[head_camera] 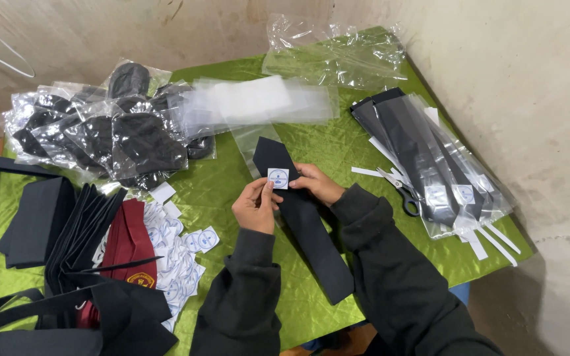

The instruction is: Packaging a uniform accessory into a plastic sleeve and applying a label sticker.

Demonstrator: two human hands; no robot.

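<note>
Both hands meet over a long black necktie that lies flat on the green satin cloth covering the table. The left hand pinches the lower left edge of a small white square label between thumb and fingertips, and the right hand presses its fingers against the label's right edge and the tie beneath, so the label sits on the tie's wide end, clasped from both sides. The tie's wide tip reaches just beyond the grip into the mouth of a clear plastic sleeve; whether the tip is inside it or only lying on it cannot be told. The narrow end runs back toward the person, between the two dark sleeves.

Right of the grip, near it, lie scissors with black handles, and just past them a stack of clear sleeves each holding a black tie with a white label showing. Beyond the grip lies a pile of empty clear bags, crumpled. Left and beyond, many clear bags hold dark folded cloth pieces. Left of the grip, loose white labels spread beside a maroon cloth and black unpacked ties.
</note>
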